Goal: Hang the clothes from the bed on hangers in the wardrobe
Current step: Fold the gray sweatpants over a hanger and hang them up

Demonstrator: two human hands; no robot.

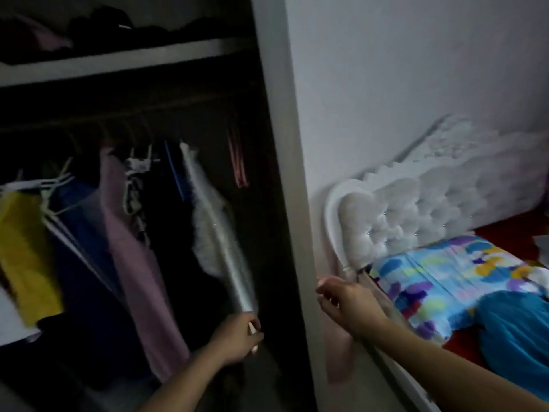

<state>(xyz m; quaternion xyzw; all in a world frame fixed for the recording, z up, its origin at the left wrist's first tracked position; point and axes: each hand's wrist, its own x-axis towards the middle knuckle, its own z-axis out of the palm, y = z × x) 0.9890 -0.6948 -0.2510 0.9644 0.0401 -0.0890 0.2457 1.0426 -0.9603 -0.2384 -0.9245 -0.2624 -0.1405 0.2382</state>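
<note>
Between left-hand fingers (255,337) — hem of white garment (219,233) — inside wardrobe (274,114)

We are in a home bedroom: an open wardrobe (276,144) holds garments (130,233) on hangers (56,182) under 1 shelf (118,59) piled with dark clothes (98,22), and just beside it a bed (505,226) with a white tufted headboard (416,209) and bright patterned bedding (439,281) stands against a plain wall (416,69).

I'm seeing the white garment (208,227), fluffy on one edge and satiny on the other, hanging in the dark wardrobe (276,144) and drawn aslant, its lower end gripped by the left hand (237,337). Pink, blue and yellow clothes hang beside it on white hangers (56,185). A teal garment (511,331) lies on the bed (416,209).
</note>
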